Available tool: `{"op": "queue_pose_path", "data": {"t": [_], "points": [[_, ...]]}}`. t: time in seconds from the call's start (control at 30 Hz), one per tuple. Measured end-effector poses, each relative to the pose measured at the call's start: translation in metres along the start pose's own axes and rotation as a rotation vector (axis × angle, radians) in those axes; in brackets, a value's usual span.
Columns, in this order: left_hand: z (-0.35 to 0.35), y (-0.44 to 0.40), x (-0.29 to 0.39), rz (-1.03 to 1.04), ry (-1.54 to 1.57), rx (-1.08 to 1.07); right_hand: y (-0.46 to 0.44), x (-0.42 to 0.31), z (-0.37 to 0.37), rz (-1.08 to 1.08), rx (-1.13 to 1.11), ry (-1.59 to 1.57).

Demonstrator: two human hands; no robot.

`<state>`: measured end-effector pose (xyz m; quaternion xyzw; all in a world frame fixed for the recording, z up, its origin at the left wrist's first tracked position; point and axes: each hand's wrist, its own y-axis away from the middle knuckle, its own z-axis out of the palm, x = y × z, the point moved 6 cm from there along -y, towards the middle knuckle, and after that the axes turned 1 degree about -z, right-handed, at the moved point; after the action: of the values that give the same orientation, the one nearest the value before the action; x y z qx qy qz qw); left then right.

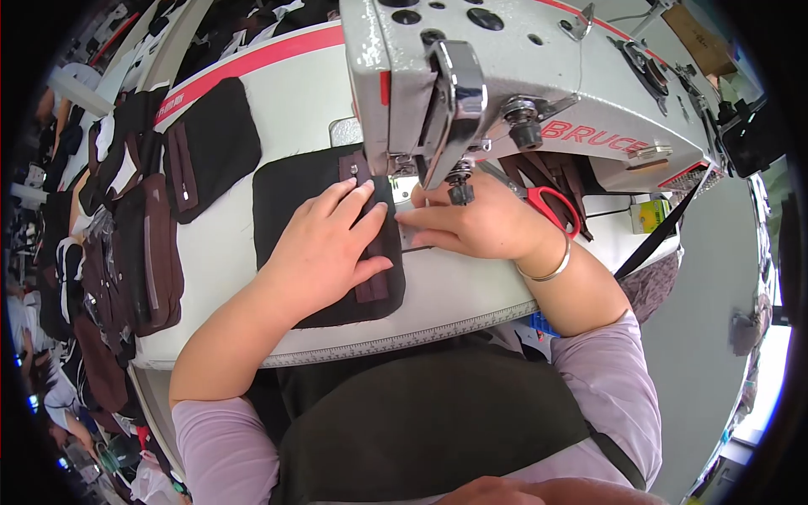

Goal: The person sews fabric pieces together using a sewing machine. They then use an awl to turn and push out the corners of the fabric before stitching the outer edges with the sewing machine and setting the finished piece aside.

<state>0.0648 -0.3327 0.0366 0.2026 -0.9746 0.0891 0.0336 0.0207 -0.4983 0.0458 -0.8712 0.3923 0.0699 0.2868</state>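
A black fabric panel (286,202) with a brown zipper strip (370,290) lies flat on the white sewing machine bed (454,282). My left hand (324,240) rests on it, palm down with fingers spread across the strip, just below a small metal zipper pull (354,170). Close to the needle area, my right hand (480,220) has bent fingers, and its fingertips reach the panel's right edge. A black knob on the machine head (459,192) covers part of those fingers. Red-handled scissors (555,210) lie behind my right wrist.
Another black panel with a brown zipper strip (223,143) lies at the left of the bed. Brown and black pieces (156,261) are heaped on the left edge. A measuring tape (396,339) runs along the front edge. A yellow-green box (648,216) stands at the right.
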Motion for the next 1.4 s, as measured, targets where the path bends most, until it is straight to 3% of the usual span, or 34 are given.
{"op": "queue_pose_path", "data": {"t": [0.33, 1.13, 1.4], "points": [[-0.005, 0.005, 0.016, 0.136, 0.017, -0.062, 0.003, 0.006, 0.001, 0.077, -0.052, 0.133], [-0.013, 0.011, 0.010, 0.115, 0.142, -0.156, 0.007, 0.005, 0.002, 0.085, -0.081, 0.116], [-0.006, 0.006, 0.002, 0.093, 0.108, -0.095, 0.006, 0.004, 0.001, 0.081, -0.092, 0.125]]}}
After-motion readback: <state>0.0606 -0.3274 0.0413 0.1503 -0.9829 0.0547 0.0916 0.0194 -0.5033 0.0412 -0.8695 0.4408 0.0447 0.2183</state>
